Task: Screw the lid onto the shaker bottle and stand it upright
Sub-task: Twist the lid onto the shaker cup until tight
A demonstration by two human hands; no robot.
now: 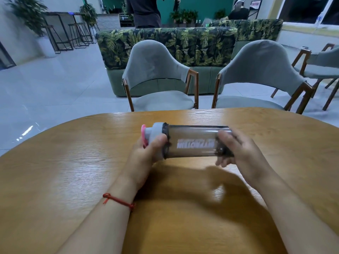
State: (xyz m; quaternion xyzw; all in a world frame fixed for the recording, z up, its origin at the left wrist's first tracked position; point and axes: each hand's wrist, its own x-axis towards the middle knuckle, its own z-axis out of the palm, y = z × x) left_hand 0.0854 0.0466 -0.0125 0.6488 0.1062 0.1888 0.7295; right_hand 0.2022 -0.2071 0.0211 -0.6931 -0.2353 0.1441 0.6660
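Note:
A smoky see-through shaker bottle [194,140] with white lettering lies sideways in the air above the wooden table [73,171]. Its grey lid [156,131] with a pink cap sits on the bottle's left end. My left hand [146,156] wraps around the lid from below, thumb on top. My right hand [238,153] grips the bottle's base end on the right, slightly blurred. Both forearms reach in from the bottom edge; a red string is tied on the left wrist.
Two grey chairs [157,77] [260,74] stand at the table's far edge, with a leaf-patterned sofa [165,44] behind them. Two people are in the background. Tiled floor lies to the left.

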